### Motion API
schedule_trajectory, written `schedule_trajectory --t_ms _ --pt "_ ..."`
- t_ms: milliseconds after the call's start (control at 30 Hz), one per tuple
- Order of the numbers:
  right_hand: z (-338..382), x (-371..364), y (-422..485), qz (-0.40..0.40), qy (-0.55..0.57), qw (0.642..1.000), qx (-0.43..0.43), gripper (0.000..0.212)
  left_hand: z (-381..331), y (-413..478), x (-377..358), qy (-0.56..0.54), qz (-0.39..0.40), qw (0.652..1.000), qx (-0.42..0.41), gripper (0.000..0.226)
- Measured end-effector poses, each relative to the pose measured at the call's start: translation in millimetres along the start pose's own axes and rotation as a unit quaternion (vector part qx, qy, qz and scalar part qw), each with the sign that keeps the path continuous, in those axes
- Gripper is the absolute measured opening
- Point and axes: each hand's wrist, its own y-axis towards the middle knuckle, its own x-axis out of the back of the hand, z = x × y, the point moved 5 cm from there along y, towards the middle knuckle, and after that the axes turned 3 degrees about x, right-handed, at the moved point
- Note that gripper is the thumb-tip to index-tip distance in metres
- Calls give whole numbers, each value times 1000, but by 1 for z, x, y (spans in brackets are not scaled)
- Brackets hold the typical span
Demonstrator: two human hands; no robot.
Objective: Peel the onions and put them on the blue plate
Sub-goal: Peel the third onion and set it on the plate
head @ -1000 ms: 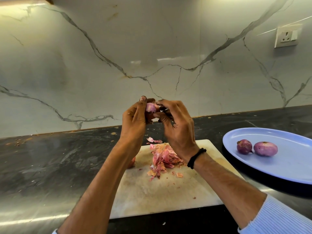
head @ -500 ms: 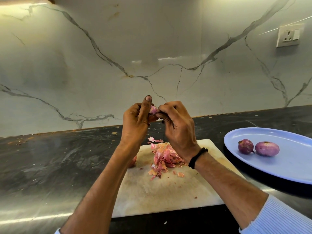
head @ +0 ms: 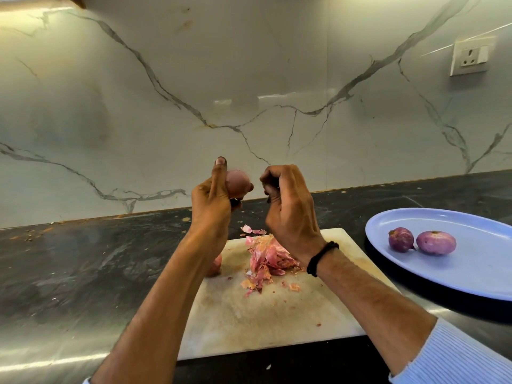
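In the middle of the frame, the left hand is raised above the counter and grips a small onion. The thumb stands up along the onion's left side and the fingers wrap round it from behind and below. The part of the onion that shows is smooth and pale purple.

Just to its right, apart from the onion, is the right hand with its fingers curled in tight towards the thumb. It may be pinching a scrap of skin, but the fingertips are too small and dark to tell. A black band sits on that wrist, and a light blue striped sleeve shows at the lower right.

Below the hands a pale cutting board lies on the dark counter. A heap of pink and tan onion skins is on the board's far half, with a few loose flakes around it. Another onion rests on the board at its left edge, mostly hidden behind the left forearm.

At the right edge of the frame is the blue plate, beside the board. Two peeled onions lie on it, a darker one and a paler one, touching or nearly so.

A white veined marble wall fills the upper frame, with a power socket at the upper right.
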Motion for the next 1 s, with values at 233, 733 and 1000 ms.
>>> schedule_trajectory --t_ms 233,733,1000 --pt "6 -8 -1 56 41 997 37 48 -4 -3 -7 -28 87 996 -19 41" --pt "7 -9 -3 76 15 994 73 36 1 2 -3 2 87 995 -37 43" --pt "7 -6 -1 54 14 996 63 23 -2 2 -3 -18 75 996 -35 44"
